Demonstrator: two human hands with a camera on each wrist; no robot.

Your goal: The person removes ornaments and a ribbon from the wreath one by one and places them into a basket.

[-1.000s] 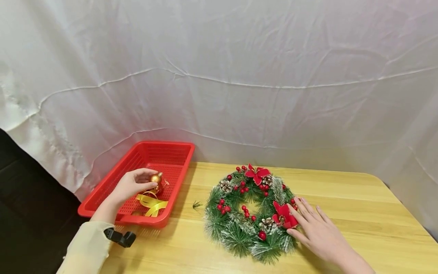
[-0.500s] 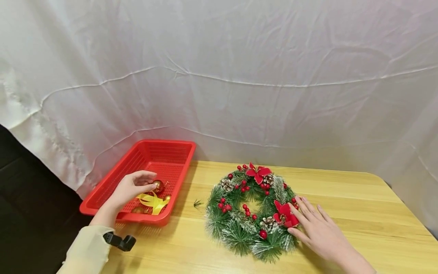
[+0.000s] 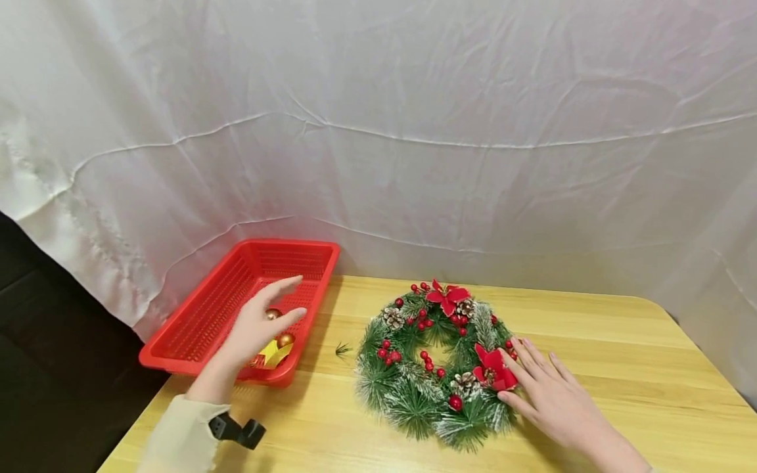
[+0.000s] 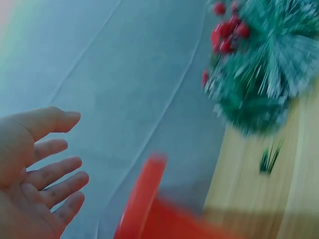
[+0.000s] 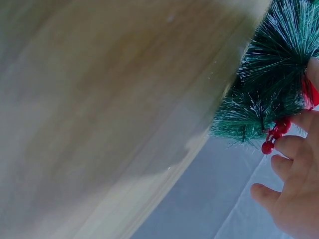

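My left hand point(image 3: 254, 328) hovers over the red plastic basket point(image 3: 195, 322), thumb and fingers spread apart and nothing between them. In the left wrist view the same hand point(image 4: 35, 169) shows bare fingers beside the basket's blurred rim point(image 4: 144, 199). Gold ball ornaments point(image 3: 286, 339) and a yellow ribbon point(image 3: 273, 355) lie inside the basket, partly behind the hand. My right hand point(image 3: 550, 394) rests with straight fingers on the right edge of the green wreath point(image 3: 408, 407), touching it near a red poinsettia flower point(image 3: 493, 369). Pinecones and red berries point(image 5: 274, 137) also decorate the wreath.
A small loose green sprig point(image 3: 342, 350) lies on the wooden table point(image 3: 621, 355) between basket and wreath. A pale cloth point(image 3: 414, 131) hangs behind the table. Something black point(image 3: 53, 368) stands at the far left.
My left hand has let go of a gold ball ornament in the basket, then lifted and moved right with its fingers opening wider. The right hand has stayed on the wreath.
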